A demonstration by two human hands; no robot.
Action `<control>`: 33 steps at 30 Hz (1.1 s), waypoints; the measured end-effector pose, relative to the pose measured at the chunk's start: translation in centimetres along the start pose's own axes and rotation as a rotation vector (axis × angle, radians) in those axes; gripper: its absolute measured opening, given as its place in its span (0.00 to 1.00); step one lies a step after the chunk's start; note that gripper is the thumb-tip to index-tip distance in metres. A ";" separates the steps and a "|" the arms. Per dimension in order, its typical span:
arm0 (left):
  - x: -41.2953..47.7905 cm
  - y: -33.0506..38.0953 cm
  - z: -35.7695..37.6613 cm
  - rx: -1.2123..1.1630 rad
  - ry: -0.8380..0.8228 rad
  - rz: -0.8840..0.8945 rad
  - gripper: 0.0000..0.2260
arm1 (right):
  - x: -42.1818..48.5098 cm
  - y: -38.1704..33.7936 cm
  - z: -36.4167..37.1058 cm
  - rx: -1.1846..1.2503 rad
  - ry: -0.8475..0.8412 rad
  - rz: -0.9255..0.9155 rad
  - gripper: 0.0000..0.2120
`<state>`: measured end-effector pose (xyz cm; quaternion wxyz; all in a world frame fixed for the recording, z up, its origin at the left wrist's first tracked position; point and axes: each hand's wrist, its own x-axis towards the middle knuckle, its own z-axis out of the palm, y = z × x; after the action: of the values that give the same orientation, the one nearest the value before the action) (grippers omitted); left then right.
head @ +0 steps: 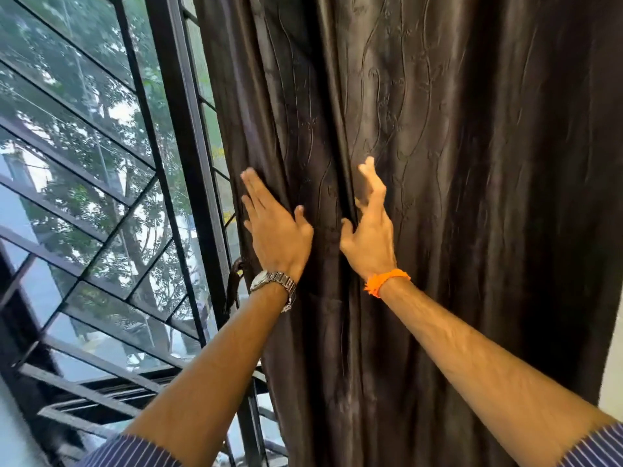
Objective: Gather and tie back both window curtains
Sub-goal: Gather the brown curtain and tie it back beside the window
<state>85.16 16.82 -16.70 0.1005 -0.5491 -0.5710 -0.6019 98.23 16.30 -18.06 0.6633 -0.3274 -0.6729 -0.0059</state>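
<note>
Only one curtain is in view: a dark brown, shiny curtain with a pressed wavy pattern [472, 163]. It hangs in long vertical folds on the right side of the window and covers the right half of the view from top to bottom.

Two hands are on it, side by side, with one deep fold between them. The left hand [276, 227] lies flat on the cloth near the curtain's left edge. Its four fingers [256, 187] are straight and close together, and the thumb stands a little apart. This wrist carries one silver metal watch [273, 281].

The right hand [369, 237] touches the cloth just beside the fold. Its fingers [372, 178] are spread and lightly bent and do not close on anything, while the thumb rests against the fold. This wrist carries one orange thread bracelet [384, 281].

Both forearms are bare, and two blue striped sleeves [135, 449] show at the bottom edge.

On the left is the black metal window grille [135, 183], with green trees [67, 62] behind the glass. One dark loop [234, 284] hangs on the frame, near the left wrist.
</note>
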 end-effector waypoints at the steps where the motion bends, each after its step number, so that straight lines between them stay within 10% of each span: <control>1: 0.1 -0.3 0.0 -0.020 -0.013 -0.053 0.43 | -0.2 0.1 0.2 -0.014 -0.015 0.062 0.47; 6: -0.2 -1.2 -0.6 -0.056 -0.097 -0.142 0.41 | -0.9 0.6 1.7 -0.196 -0.136 0.295 0.51; 15: -0.6 -0.5 -1.8 -0.101 -0.228 -0.163 0.28 | -1.5 -0.3 5.2 -0.220 -0.191 0.240 0.30; 22: -0.2 0.7 -2.2 -0.102 -0.320 -0.201 0.46 | -2.8 -1.3 5.3 -0.127 -0.356 0.205 0.19; 33: -0.7 3.1 0.2 0.069 -0.296 -0.023 0.15 | -2.8 0.1 -1.2 -0.395 -0.347 0.136 0.27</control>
<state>87.88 15.65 -15.46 0.0273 -0.6216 -0.6060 -0.4957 99.08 14.62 -20.47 0.4602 -0.4910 -0.7388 -0.0361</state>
